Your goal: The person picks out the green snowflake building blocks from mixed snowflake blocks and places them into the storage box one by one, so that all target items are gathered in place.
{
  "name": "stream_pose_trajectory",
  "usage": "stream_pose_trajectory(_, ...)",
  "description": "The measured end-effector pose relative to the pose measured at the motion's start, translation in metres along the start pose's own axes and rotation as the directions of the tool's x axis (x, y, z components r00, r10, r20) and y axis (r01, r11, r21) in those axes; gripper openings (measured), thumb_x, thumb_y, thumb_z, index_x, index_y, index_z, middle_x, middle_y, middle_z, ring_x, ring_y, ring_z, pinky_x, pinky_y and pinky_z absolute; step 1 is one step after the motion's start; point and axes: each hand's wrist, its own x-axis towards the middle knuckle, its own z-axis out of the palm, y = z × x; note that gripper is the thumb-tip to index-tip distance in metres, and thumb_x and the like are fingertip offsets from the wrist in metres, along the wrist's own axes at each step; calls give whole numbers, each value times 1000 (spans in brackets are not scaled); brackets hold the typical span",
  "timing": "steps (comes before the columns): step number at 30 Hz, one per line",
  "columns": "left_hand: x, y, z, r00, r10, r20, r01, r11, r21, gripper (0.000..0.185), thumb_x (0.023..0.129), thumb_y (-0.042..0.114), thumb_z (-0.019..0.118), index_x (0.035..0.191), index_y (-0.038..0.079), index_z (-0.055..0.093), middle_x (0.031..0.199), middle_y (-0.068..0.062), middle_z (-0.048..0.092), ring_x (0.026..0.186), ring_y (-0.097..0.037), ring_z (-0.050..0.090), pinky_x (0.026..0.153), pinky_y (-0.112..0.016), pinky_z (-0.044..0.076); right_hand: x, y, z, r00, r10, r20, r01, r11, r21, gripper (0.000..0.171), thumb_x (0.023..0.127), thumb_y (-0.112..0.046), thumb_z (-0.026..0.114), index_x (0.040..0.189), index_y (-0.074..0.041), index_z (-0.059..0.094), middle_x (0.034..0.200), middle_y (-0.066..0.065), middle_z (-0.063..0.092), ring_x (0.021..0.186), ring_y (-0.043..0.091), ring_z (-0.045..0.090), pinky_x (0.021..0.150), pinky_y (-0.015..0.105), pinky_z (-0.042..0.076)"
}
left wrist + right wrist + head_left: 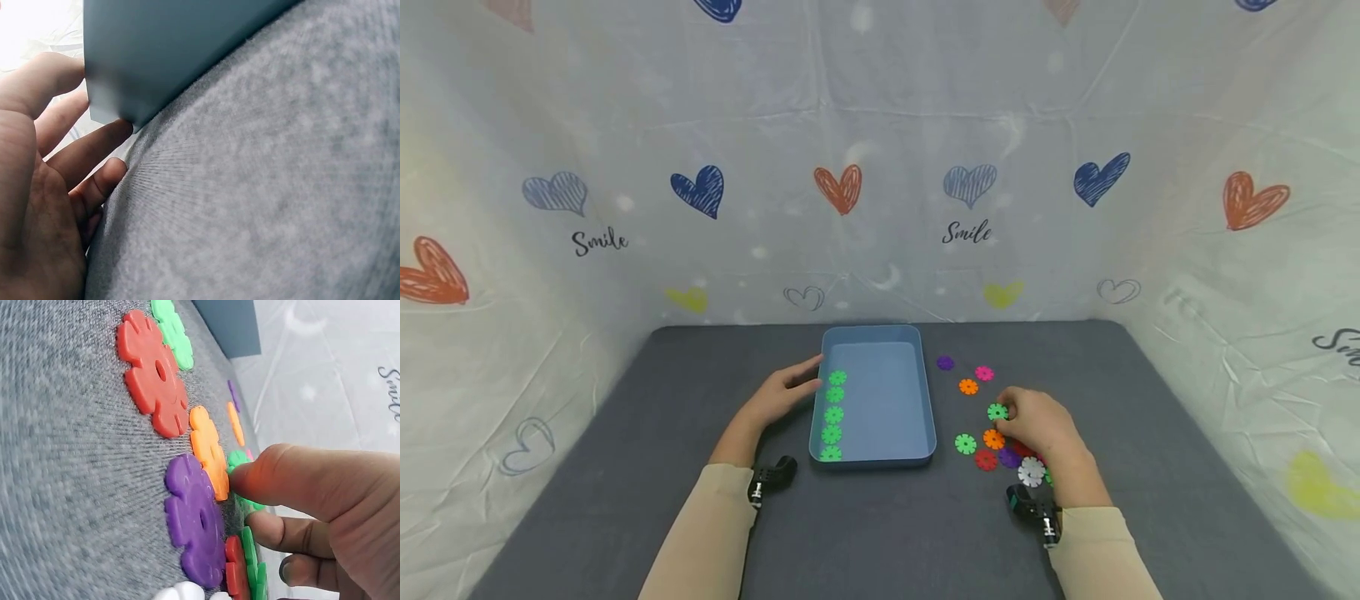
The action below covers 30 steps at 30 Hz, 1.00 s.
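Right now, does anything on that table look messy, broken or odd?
Nothing looks broken or spilled. Five green discs lie in a neat row along the left side of the blue tray, while the mixed-colour discs lie loose on the grey mat, where the right hand pinches a green disc.

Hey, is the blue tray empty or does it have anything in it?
Not empty. The blue tray holds five green discs in a row along its left wall; the rest of its floor is bare.
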Motion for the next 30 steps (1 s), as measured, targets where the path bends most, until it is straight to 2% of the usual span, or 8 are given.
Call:
stream_pose_trajectory(3,-1,-1,0,1000,-2,-2,2,1000,-3,60,103,34,64,158,21,44,161,-13,38,149,-39,31,117,-59,27,0,-1,2,1000,-14,-6,14,1000,15,27,92,-17,75,114,-5,68,76,0,54,64,17,50,58,34,41)
stream_pose_trajectory(7,-1,-3,1,1000,8,-7,-8,1000,-12,60,103,34,65,158,21,45,161,-14,39,149,-39,31,117,-59,28,2,-4,2,999,-38,-32,40,998,49,10,98,-15,71,102,-8,64,76,2,54,65,18,50,62,37,43)
stream_pose_trajectory(10,-1,-5,1,1000,0,-11,0,1000,-14,60,103,35,65,158,22,45,161,-14,38,149,-39,30,117,-59,28,3,-10,-3,999,-37,-37,41,992,120,9,102,-17,66,99,-9,62,80,3,58,68,20,51,64,37,43)
stream_pose_trajectory(15,1,-7,1,1000,-2,-16,2,1000,1,61,103,36,66,158,21,44,161,-13,38,149,-38,31,118,-58,27,3,-31,-22,999,-43,-26,49,963,266,21,105,-16,61,123,-5,62,89,9,68,72,24,59,63,36,47)
stream_pose_trajectory(19,2,-6,1,1000,-5,-14,5,1000,-7,60,103,35,66,158,23,45,161,-12,40,149,-37,32,117,-58,28,0,-52,-38,996,-69,-60,86,934,348,34,106,-16,60,140,-9,61,87,5,71,80,25,67,67,37,48)
stream_pose_trajectory(23,4,-7,1,1000,-3,-14,3,1000,-23,59,103,36,66,157,24,46,160,-10,41,149,-35,33,117,-57,30,-4,-73,-46,993,-77,-90,109,894,435,34,106,-17,60,139,-10,63,93,4,73,86,24,69,75,42,50)
stream_pose_trajectory(28,4,-8,1,1000,8,-9,-8,1000,-8,61,103,38,65,158,24,45,160,-11,41,148,-35,34,117,-57,30,-5,-95,-41,994,-76,-75,106,804,585,34,105,-10,59,139,-5,63,106,12,74,99,30,73,89,47,56)
stream_pose_trajectory(30,4,-8,1,1000,7,-6,-7,1000,-7,61,103,38,65,158,23,45,160,-12,41,148,-36,34,117,-57,30,-4,-102,-36,995,-80,-62,101,764,638,35,104,-8,59,138,-4,64,107,12,74,102,32,73,93,47,56)
